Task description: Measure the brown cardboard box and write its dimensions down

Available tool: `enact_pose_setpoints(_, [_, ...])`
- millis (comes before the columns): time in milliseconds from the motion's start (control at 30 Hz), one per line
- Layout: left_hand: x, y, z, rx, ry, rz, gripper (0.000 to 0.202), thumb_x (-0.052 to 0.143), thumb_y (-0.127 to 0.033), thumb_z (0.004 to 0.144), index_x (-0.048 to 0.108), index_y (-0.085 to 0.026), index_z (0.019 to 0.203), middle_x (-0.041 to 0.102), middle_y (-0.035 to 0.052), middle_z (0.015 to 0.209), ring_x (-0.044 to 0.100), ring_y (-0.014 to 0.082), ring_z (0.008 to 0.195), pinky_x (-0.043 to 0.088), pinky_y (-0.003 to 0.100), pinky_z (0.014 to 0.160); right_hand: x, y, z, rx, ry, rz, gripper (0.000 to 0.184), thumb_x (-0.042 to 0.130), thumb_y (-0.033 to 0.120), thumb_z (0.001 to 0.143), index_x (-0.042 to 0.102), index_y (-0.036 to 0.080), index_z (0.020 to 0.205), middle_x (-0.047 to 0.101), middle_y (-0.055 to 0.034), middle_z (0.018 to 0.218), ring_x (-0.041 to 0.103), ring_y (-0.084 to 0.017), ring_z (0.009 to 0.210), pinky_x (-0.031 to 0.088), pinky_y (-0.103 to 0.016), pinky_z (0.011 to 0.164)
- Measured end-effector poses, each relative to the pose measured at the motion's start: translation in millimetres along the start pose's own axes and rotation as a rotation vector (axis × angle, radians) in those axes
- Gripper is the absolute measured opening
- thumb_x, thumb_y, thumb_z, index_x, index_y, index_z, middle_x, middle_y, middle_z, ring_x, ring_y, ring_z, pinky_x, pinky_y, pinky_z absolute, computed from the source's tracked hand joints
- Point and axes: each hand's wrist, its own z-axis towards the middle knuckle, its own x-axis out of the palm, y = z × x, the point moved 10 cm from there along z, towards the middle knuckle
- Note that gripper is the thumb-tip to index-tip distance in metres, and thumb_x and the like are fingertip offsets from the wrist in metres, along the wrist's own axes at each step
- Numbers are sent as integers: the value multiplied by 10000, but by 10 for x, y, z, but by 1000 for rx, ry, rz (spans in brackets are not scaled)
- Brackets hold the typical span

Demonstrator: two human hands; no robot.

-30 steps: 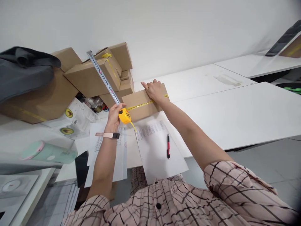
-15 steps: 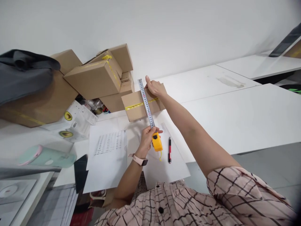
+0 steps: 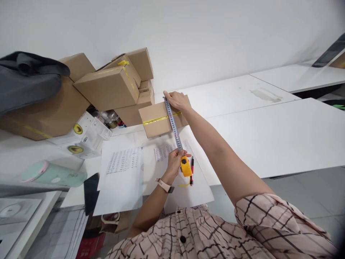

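Note:
My left hand (image 3: 174, 162) is closed around the front end of a yellow tape measure (image 3: 185, 166), thumb on the blade where it leaves the case. The silver blade (image 3: 174, 124) is pulled out away from me and lies slantwise across the top of a small cardboard box (image 3: 156, 124) banded with yellow tape. At the box's far edge, my right hand (image 3: 176, 100) has its thumb at the blade's tip; its other fingers are partly hidden. Under the case lies a printed sheet (image 3: 185, 194) with a red and black pen (image 3: 192, 171) on it, close to the case's right side.
Cardboard boxes (image 3: 107, 90) are stacked at the back left, beside a dark grey bag (image 3: 27, 86). A second printed sheet (image 3: 118, 190), avocado-print cartons (image 3: 88, 136) and a mint-green bottle (image 3: 54, 174) are on the left. White tabletops (image 3: 269, 133) stretch to the right along the wall.
The tape measure and my left hand have shifted right, bringing the case beside the pen. The blade's tip has slid right, and my right thumb has come down to it.

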Motion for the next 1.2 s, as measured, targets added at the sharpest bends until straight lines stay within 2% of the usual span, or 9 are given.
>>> enact_pose_setpoints(167, [15,43,-23,2,4,-5,387,803,-506,724,658,-151,773,754,104,706,607,134,502,464,255,544,9,4,16,18,-23,-38,596,306,646,997,676,189,899,731,-138,961,635,-304,999,384,-477,1013])
enact_pose_setpoints(267, [1,112,-39,-10,-23,3,358,789,-481,734,655,-151,763,760,108,726,588,123,497,455,246,531,28,-11,36,29,7,-46,513,374,607,981,669,200,878,725,-106,908,635,-283,960,392,-465,1002])
enact_pose_setpoints(400, [-1,207,-48,-20,-48,21,318,767,-454,755,653,-158,761,760,107,745,592,124,513,461,247,533,26,-40,24,28,87,-26,489,441,645,935,661,224,822,695,-59,790,624,-255,896,416,-434,956])
enact_pose_setpoints(567, [-16,254,-69,-17,-92,48,320,756,-461,777,642,-163,756,747,103,743,544,111,496,421,237,489,31,-89,23,44,153,-2,474,514,677,890,652,232,803,685,-51,795,610,-235,862,422,-408,901])
enact_pose_setpoints(800, [40,326,-73,-61,-45,5,421,790,-543,732,638,-158,810,732,90,786,559,120,493,424,252,459,23,-40,-8,44,161,-22,442,526,625,908,602,216,759,648,-30,757,580,-204,827,392,-401,927])
enact_pose_setpoints(967, [74,244,-145,-45,-22,-15,456,810,-554,707,646,-141,808,721,84,716,575,126,538,443,248,517,26,-35,-2,37,165,-44,455,511,635,913,553,219,733,619,-20,709,572,-209,825,375,-400,937])
enact_pose_setpoints(1200, [379,-89,-470,-36,203,-124,464,797,-570,730,657,-151,869,756,94,778,659,177,667,499,277,610,15,-16,11,30,158,-55,457,474,616,936,510,222,708,598,-22,691,561,-210,805,376,-407,936])
